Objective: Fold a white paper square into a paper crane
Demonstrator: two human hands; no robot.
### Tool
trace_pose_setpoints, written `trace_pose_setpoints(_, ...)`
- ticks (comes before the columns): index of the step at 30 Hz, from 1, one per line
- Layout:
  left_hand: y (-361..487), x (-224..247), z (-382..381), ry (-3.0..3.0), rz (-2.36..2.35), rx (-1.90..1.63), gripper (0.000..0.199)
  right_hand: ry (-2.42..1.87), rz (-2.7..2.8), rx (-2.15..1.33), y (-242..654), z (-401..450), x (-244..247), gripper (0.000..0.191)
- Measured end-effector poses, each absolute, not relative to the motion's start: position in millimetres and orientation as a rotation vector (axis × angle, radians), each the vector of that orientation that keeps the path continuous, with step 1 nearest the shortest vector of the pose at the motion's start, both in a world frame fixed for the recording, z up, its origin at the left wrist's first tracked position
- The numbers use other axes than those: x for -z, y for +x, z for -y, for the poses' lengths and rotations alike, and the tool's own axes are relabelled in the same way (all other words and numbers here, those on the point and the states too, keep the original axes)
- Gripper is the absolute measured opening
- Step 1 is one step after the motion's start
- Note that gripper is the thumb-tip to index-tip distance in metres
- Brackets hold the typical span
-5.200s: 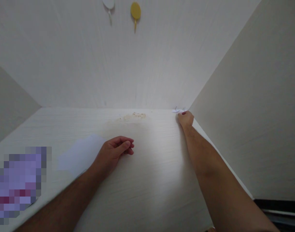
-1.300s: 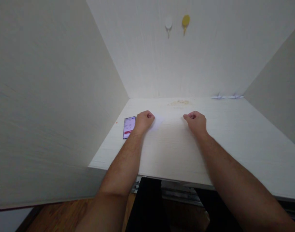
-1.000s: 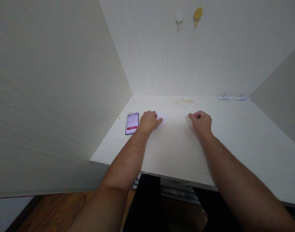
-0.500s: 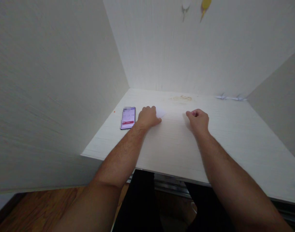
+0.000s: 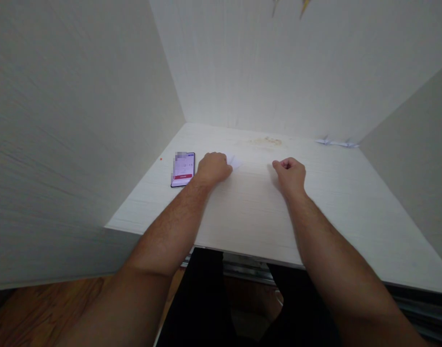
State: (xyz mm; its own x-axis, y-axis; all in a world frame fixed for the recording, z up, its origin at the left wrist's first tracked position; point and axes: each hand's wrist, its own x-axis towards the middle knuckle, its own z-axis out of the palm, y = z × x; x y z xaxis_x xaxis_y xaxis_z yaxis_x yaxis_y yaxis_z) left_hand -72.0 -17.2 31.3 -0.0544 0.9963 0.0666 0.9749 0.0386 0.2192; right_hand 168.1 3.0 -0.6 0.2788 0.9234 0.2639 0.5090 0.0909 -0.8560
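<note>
My left hand (image 5: pixel 214 168) is closed on a small piece of folded white paper (image 5: pixel 235 162), just above the white desktop. The paper's pointed end sticks out to the right of the thumb; the rest is hidden behind the hand. To the right, my right hand (image 5: pixel 290 174) is loosely curled, thumb against the fingers, and nothing shows in it. A phone (image 5: pixel 183 169) with its screen lit lies left of my left hand.
Folded white paper shapes (image 5: pixel 336 143) with upright points lie along the back edge at the right. A brownish stain (image 5: pixel 267 141) marks the desktop near the back wall. Panels (image 5: pixel 134 96) enclose the desk at left, back and right. Two hooks (image 5: pixel 304 7) hang high on the back wall.
The view has tilted down and shifted slightly. My left hand has turned over the paper, its thumb now closer to the fingers. My right hand keeps its curled shape.
</note>
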Motion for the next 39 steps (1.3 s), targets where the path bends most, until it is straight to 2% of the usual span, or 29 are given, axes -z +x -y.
trace_pose_setpoints(7, -66.4, -36.7, 19.9, 2.087, -2.237, -0.551, 0.018, -1.528, 1.343, -0.518, 167.3, -1.6, -2.1, 0.024)
trace_pose_setpoints(12, -53.3, -41.0, 27.7, 2.275, -2.025, -1.172, 0.011, -1.506, 1.317, -0.503, 167.1, -3.2, -0.1, 0.023)
trace_pose_setpoints(16, -35.0, -34.7, 32.6, 1.967, -1.677, -1.503, 0.009, -1.421, 1.234, -0.636, 166.9, -6.5, 1.3, 0.026)
trace_pose_setpoints(20, -21.7, -22.1, 31.0, 1.517, -1.316, -1.452, 0.006, -1.276, 1.089, -0.996, 164.7, -9.0, 2.5, 0.034)
trace_pose_setpoints(24, -19.5, -14.8, 28.6, 1.346, -1.286, -1.388, 0.007, -1.141, 0.983, -1.251, 162.8, -9.6, 3.4, 0.035)
trace_pose_setpoints(31, -20.2, -18.0, 29.6, 1.231, -1.348, -1.362, 0.011, -1.169, 1.096, -1.092, 162.4, -7.9, 1.8, 0.027)
trace_pose_setpoints(39, -23.0, -13.4, 27.6, 1.131, -1.317, -1.289, 0.025, -1.144, 1.230, -1.194, 160.5, -1.5, -4.3, 0.029)
